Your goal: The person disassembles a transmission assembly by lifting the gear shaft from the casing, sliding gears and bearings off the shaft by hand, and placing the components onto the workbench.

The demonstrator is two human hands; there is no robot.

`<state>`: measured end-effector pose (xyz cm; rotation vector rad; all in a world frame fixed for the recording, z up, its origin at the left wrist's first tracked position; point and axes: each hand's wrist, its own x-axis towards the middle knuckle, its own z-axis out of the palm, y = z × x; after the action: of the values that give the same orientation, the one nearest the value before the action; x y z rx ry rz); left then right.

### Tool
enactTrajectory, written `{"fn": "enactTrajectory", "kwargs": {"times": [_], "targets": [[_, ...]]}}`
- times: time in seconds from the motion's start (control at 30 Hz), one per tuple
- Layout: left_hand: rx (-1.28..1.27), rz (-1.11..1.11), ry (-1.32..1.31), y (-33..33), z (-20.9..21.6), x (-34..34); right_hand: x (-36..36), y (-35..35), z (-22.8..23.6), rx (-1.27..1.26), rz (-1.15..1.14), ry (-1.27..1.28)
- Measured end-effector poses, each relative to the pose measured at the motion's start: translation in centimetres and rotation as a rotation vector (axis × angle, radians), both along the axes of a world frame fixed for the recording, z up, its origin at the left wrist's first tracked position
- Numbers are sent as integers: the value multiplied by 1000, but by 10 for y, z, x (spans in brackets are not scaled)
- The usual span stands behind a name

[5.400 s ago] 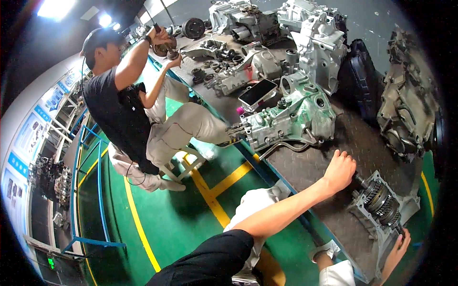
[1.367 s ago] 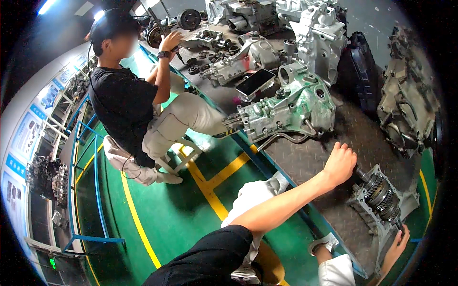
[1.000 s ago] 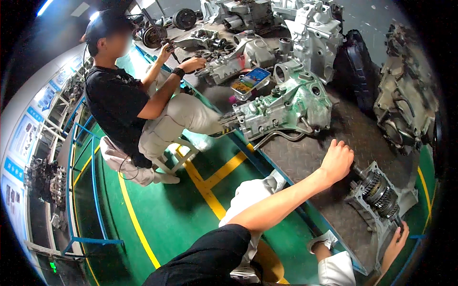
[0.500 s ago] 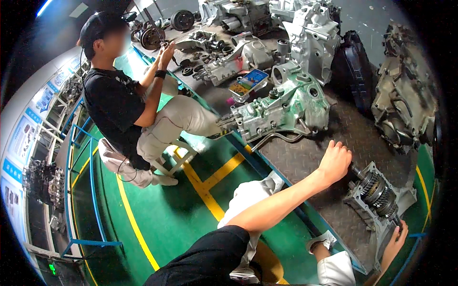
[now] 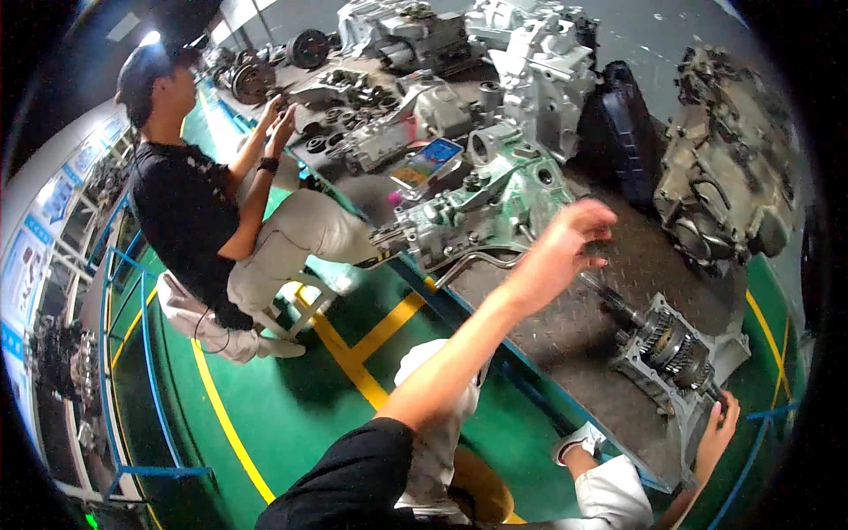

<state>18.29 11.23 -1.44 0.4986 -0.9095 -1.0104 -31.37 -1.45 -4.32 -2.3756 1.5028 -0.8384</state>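
A gearbox housing half (image 5: pixel 649 375) lies on the bench at the lower right, with a shaft carrying several gears (image 5: pixel 673 352) seated in it. The long splined front end (image 5: pixel 609 299) of that shaft juts out toward the far left. My left hand (image 5: pixel 561 252) hovers just above this end, fingers apart and slightly blurred, holding nothing. At the near end of the housing, my right hand (image 5: pixel 717 437) has its thumb and fingers around the other end of the shaft; the palm is partly hidden.
A green-stained gearbox (image 5: pixel 503 199) sits beyond my left hand, a bent metal bar (image 5: pixel 473 261) beside it. A phone (image 5: pixel 430 162) rests on a box. Large casings (image 5: pixel 724 168) stand at the right. Another person (image 5: pixel 190 194) sits at left, handling a small part.
My left hand has let go of the shaft's front end and lifted away to the far left, its fingers spreading. My right hand stays at the near end. The view has shifted slightly.
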Motion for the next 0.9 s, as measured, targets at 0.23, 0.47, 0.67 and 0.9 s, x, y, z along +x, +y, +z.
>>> {"fn": "enactTrajectory", "kwargs": {"times": [0.23,0.47,0.67,0.9], "targets": [[-207,-85,550,27,-1,41,12,6,11,-18,48,-1],[-171,-66,499,45,6,70,19,10,23,38,87,-19],[242,300,165,109,33,213,12,2,27,112,-1,21],[569,511,254,85,25,328,-17,-30,5,-27,5,-158]]}}
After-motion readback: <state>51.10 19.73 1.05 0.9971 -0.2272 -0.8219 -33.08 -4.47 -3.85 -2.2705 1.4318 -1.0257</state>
